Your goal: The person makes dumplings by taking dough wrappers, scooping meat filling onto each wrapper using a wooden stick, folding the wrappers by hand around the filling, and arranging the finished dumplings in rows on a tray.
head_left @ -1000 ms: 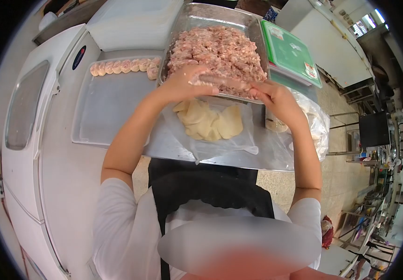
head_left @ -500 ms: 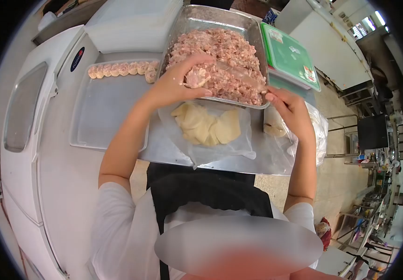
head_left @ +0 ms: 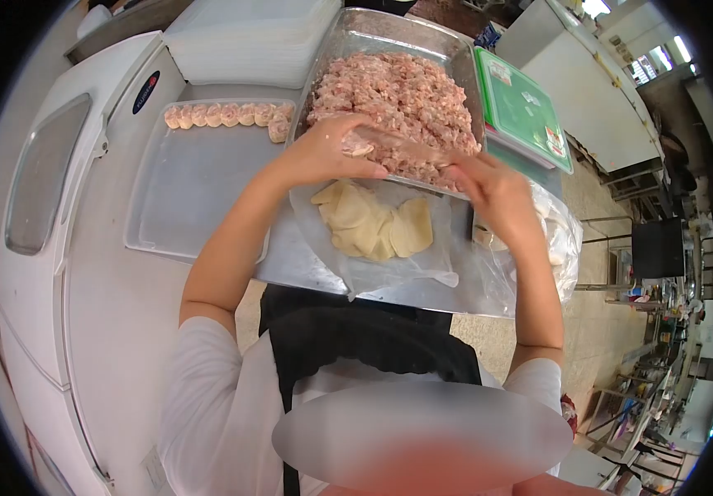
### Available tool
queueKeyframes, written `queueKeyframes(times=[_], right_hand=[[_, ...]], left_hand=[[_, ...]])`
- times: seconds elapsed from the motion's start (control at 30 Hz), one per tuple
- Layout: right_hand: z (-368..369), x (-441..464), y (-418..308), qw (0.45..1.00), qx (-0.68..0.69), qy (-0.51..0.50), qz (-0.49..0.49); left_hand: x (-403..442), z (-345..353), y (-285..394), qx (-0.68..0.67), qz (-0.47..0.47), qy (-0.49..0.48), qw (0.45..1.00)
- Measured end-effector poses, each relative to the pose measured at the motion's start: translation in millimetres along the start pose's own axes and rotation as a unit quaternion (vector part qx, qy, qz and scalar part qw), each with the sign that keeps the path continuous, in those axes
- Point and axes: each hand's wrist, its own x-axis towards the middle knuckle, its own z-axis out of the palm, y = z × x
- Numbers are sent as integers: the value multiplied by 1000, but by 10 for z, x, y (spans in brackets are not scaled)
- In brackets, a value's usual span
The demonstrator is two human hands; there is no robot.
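Cupped over the near-left part of the pan, my left hand holds a dumpling with meat filling showing on top. My right hand grips the end of a flat spatula. Its blade reaches left to the dumpling and seems to touch it; motion blurs the contact. Beneath both hands is a deep metal pan of chunky minced meat. Round yellow wrappers lie overlapped on a plastic sheet just in front of the pan.
Several filled dumplings line the far edge of a clear tray at left. Stacked plastic trays stand behind it. A green-lidded box sits right of the pan, near a plastic bag with pale contents. A white appliance borders the left.
The spatula has swung left from over the meat to the dumpling, with my right hand moving left. My left hand stays around the dumpling. The whole view has shifted slightly.
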Motion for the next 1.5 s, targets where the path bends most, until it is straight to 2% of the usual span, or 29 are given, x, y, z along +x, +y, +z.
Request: queueKeyframes(times=[0.07, 0.1, 0.17, 0.27, 0.37, 0.4, 0.47, 0.5, 0.57, 0.63, 0.77, 0.87, 1.07, 1.27, 1.37, 1.47, 1.5], right_hand=[[-135, -12, -3, 999, 41, 10, 32], [-176, -26, -23, 997, 63, 15, 50], [-19, -71, -100, 998, 66, -6, 20], [285, -82, -18, 995, 104, -4, 6], [564, -4, 263, 984, 178, 17, 11], [630, -5, 350, 978, 207, 25, 16], [735, -6, 422, 923, 347, -23, 164], [760, 3, 458, 880, 410, -48, 234], [756, -9, 591, 825, 500, -45, 258], [729, 4, 549, 784, 558, -38, 271], [716, 4, 566, 785, 559, -53, 261], [709, 2, 558, 780, 565, -50, 263], [717, 4, 540, 777, 564, -28, 277], [801, -52, 568, 786, 552, 17, 278], [798, -64, 539, 816, 521, 9, 249], [649, -51, 529, 786, 554, -37, 272], [626, -86, 578, 845, 485, -26, 224]], left_hand=[[-30, -51, 5, 22, 15, -19, 999], [-29, -34, -18, 11, 28, 9, 999], [-45, 54, -96, -13, 55, 62, 996], [-59, 46, -147, 31, 44, 87, 995], [-177, -173, -160, 87, -93, 95, 987], [-252, -287, -185, 106, -94, 116, 983], [-426, -563, -277, 146, -94, 153, 973], [-509, -698, -350, 163, -135, 155, 965], [-683, -954, -535, 194, -218, 161, 943], [-884, -1080, -939, 252, -198, 199, 926], [-930, -1070, -1177, 291, -187, 202, 916], [-742, -951, -1107, 263, -242, 175, 917], [-476, -747, -1280, 313, -206, 115, 920], [-477, -674, -1249, 303, -168, 150, 926], [-536, -664, -1312, 291, -123, 152, 936], [-592, -768, -1308, 225, -177, 127, 950], [-604, -778, -1275, 272, -149, 136, 941]])
